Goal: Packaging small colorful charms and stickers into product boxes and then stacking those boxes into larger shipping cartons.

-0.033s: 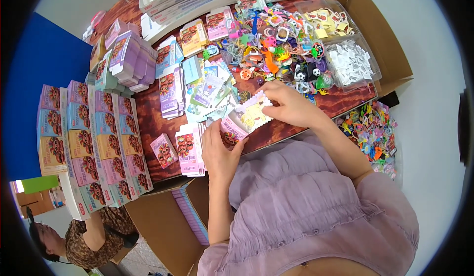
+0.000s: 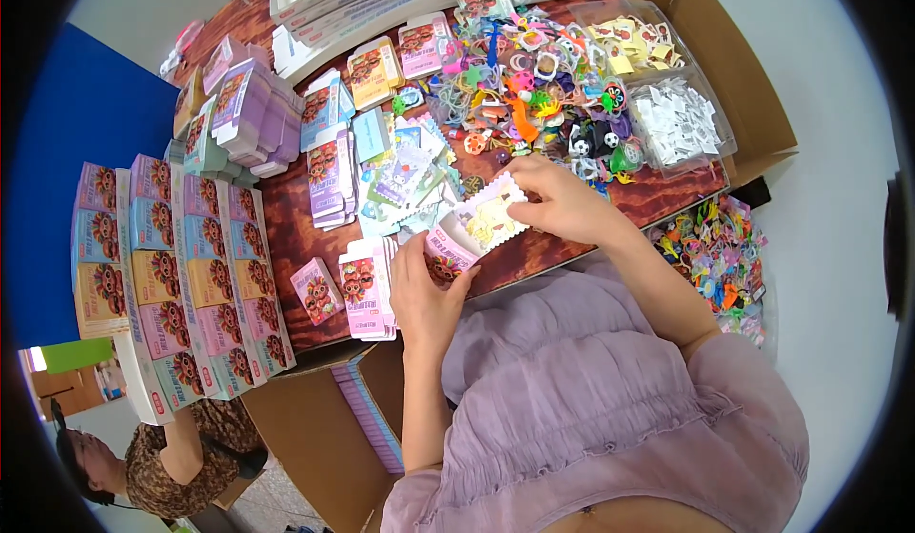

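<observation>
My left hand [image 2: 426,290] is closed round a small pink carton [image 2: 448,252] near the table's front edge. In my right hand [image 2: 562,201], thumb and fingers pinch a wavy-edged card [image 2: 494,216] with a yellow cartoon figure. The card's left end meets the carton's upper end; whether it is inside I cannot tell. Just beyond the carton lies a loose pile of similar cards [image 2: 405,175]. Left of my left hand are a stack of flat pink cartons [image 2: 365,290] and one small pink box [image 2: 316,291].
A heap of small colourful trinkets [image 2: 534,94] covers the far middle. Clear trays hold yellowish pieces [image 2: 634,45] and white packets [image 2: 675,121]. Filled display boxes [image 2: 181,285] line the left, near stacked purple cartons [image 2: 257,113]. An open cardboard box [image 2: 319,447] stands below; another person [image 2: 181,461] is lower left.
</observation>
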### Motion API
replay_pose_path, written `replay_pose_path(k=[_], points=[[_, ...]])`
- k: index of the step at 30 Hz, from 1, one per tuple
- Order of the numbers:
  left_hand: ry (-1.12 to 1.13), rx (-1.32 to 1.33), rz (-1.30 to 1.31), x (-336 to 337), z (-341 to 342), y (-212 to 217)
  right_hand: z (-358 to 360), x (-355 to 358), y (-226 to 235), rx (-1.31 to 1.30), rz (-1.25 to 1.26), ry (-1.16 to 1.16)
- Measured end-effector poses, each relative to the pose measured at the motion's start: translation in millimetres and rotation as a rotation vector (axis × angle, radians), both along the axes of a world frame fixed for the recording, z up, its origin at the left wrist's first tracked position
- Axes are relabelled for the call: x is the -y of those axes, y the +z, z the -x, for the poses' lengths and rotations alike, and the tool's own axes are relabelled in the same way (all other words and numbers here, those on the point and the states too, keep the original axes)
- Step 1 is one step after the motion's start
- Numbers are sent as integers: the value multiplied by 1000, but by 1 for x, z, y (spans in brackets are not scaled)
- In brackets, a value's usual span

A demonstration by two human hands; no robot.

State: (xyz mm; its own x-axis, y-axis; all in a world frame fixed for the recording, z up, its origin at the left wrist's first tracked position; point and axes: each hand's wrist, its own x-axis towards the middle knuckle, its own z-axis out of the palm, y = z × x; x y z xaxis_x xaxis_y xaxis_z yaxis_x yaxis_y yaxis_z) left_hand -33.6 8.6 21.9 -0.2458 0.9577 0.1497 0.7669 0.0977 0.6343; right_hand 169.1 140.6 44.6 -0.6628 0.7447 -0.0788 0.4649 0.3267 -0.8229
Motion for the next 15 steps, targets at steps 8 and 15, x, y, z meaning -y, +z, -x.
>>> replay_pose_path(k=[8,15], points=[[-128,-33,-39,-4,-7,3,23,16,-11,13,-358,-16],[-48,66,-89,-8,-12,-9,42,40,-25,-78,-538,-29]])
